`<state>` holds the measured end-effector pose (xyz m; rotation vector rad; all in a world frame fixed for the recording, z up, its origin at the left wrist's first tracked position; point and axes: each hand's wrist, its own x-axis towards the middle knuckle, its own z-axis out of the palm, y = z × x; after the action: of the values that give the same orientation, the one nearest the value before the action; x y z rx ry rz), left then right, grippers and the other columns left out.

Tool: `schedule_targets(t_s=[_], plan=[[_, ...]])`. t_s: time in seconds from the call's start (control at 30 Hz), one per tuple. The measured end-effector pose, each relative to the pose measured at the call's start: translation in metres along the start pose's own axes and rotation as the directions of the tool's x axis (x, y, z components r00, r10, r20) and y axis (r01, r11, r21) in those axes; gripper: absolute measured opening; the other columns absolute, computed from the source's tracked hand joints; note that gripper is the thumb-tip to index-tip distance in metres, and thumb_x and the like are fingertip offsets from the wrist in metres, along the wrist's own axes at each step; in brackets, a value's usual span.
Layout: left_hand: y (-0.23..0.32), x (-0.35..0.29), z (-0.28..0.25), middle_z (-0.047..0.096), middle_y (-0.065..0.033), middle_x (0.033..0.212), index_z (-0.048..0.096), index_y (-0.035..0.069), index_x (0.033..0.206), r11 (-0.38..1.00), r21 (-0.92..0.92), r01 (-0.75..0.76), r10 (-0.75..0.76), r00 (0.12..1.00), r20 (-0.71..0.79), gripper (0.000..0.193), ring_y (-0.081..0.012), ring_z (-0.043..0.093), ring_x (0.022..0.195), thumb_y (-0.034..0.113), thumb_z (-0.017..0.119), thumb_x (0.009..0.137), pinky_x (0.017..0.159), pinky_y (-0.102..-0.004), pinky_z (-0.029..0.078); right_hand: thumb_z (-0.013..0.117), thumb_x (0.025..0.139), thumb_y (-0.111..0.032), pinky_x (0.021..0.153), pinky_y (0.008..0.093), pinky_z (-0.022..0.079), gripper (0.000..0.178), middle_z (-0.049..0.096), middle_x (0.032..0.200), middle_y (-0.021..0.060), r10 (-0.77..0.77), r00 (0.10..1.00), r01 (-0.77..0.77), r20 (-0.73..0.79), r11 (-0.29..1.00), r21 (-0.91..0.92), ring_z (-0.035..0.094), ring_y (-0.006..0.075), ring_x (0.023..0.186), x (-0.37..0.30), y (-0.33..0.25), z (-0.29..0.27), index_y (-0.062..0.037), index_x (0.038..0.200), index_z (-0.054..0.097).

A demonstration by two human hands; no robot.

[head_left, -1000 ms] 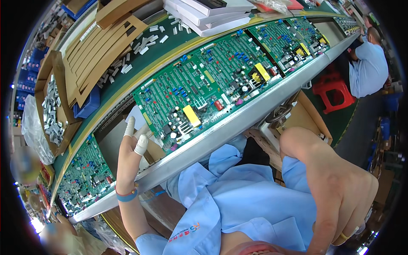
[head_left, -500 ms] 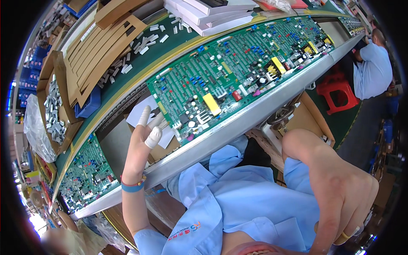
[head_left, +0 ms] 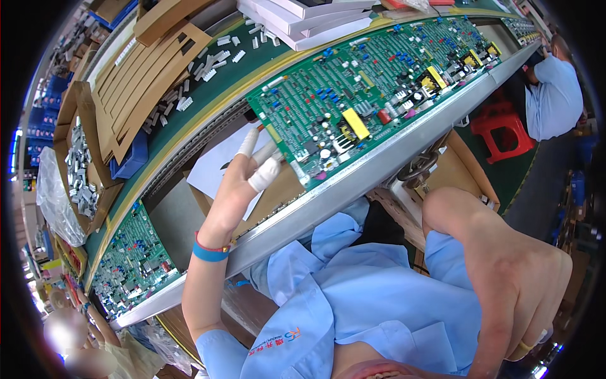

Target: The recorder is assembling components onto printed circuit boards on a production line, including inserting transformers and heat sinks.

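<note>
My left hand [head_left: 237,183], with white finger cots and a blue-and-red wristband, reaches over the metal rail. Its fingers are spread, and their tips are at the left end of a green circuit board [head_left: 297,117] crowded with parts, including a yellow block-shaped component [head_left: 355,124]. The fingers look pressed against the board's edge rather than wrapped round it. Close to the camera at lower right, my right hand [head_left: 521,275] is raised with its fingers curled in and a ring on one finger. Whatever those fingertips may hold is hidden.
More boards [head_left: 435,60] line the metal rail [head_left: 379,148] to the right; another board [head_left: 136,265] lies left. Beyond are a carton of grey parts [head_left: 82,170], loose white connectors [head_left: 218,63], slotted cardboard [head_left: 148,82] and stacked white boxes [head_left: 303,22]. A person [head_left: 552,95] works near a red stool [head_left: 505,132].
The row of boards has slid right along the rail, with my left hand moving along at its left end. My right hand has shifted slightly right, still curled.
</note>
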<state>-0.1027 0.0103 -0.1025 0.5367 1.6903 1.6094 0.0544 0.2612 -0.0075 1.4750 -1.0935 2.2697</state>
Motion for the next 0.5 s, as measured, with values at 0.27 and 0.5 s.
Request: schedule_targets(t_s=[0.27, 0.5], plan=[[0.008, 0.048, 0.034, 0.037, -0.0266, 0.144, 0.005, -0.01, 0.147, 0.994, 0.076, -0.085, 0.074, 0.987, 0.141, 0.101, -0.0272, 0.038, 0.134, 0.048, 0.062, 0.088, 0.11, -0.0328, 0.027, 0.07, 0.077, -0.058, 0.104, 0.0571, 0.035, 0.05, 0.065, 0.058, 0.002, 0.189, 0.967, -0.197, -0.168, 0.98, -0.031, 0.063, 0.0163, 0.063, -0.015, 0.033, -0.039, -0.0117, 0.059, 0.069], [0.004, 0.107, 0.057, 0.044, -0.0224, 0.139, 0.019, -0.011, 0.144, 0.992, 0.023, -0.122, 0.114, 0.971, 0.21, 0.089, -0.0255, 0.041, 0.131, 0.045, 0.062, 0.089, 0.109, -0.0319, 0.029, 0.059, 0.089, -0.052, 0.108, 0.061, 0.026, 0.052, 0.062, 0.061, 0.0035, 0.289, 0.943, -0.315, -0.167, 0.936, -0.159, 0.047, 0.0126, 0.051, -0.043, 0.047, -0.072, -0.0067, 0.064, 0.068]])
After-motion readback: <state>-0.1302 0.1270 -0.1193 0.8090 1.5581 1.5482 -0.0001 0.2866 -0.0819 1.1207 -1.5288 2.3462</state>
